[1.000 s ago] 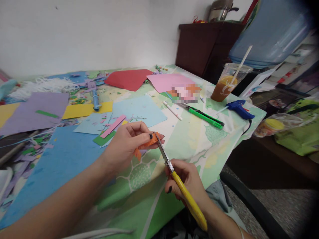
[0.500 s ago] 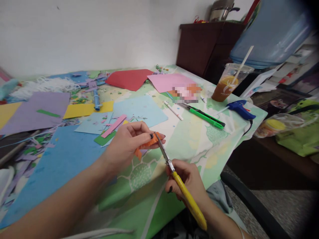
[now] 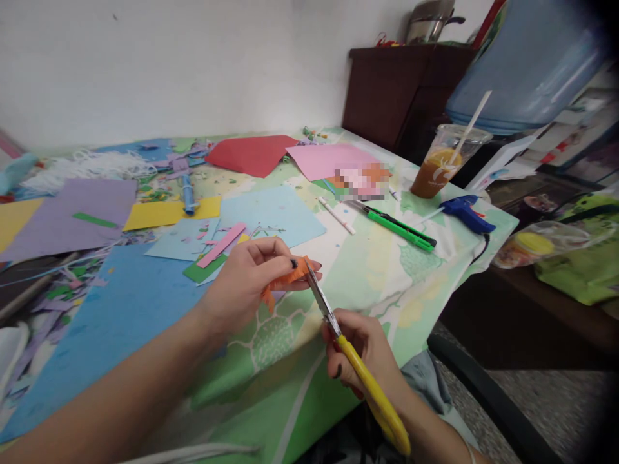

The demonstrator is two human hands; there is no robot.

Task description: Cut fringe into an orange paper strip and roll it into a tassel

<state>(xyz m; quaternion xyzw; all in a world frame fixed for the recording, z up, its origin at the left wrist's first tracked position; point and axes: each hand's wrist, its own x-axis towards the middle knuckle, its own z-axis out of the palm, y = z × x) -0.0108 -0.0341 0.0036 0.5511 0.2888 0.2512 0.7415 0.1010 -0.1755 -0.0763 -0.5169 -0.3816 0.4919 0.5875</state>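
Between the thumb and fingers of my left hand (image 3: pixel 256 267) is a fringed strip of orange paper (image 3: pixel 292 274), its cut end hanging below the fingers. My right hand (image 3: pixel 365 348) is closed around the handles of scissors (image 3: pixel 323 304) with yellow grips. The blade tips touch the right end of the orange strip, close to my left fingertips. Beneath and beyond my left hand lie a pink paper strip (image 3: pixel 221 245), a green piece of paper (image 3: pixel 205 268) and a light blue sheet (image 3: pixel 271 216).
A green utility knife (image 3: pixel 401 228), a thin white stick (image 3: pixel 336 215), a blue glue gun (image 3: pixel 468 212) and an iced drink cup (image 3: pixel 438 164) stand or lie to the right. Coloured sheets, including a large blue one (image 3: pixel 111 322), and paper scraps cover the left side. A chair armrest (image 3: pixel 488 393) is lower right.
The scissor handles have swung slightly down and right, and the blades look closer together at the orange strip. My left hand stays almost in place.
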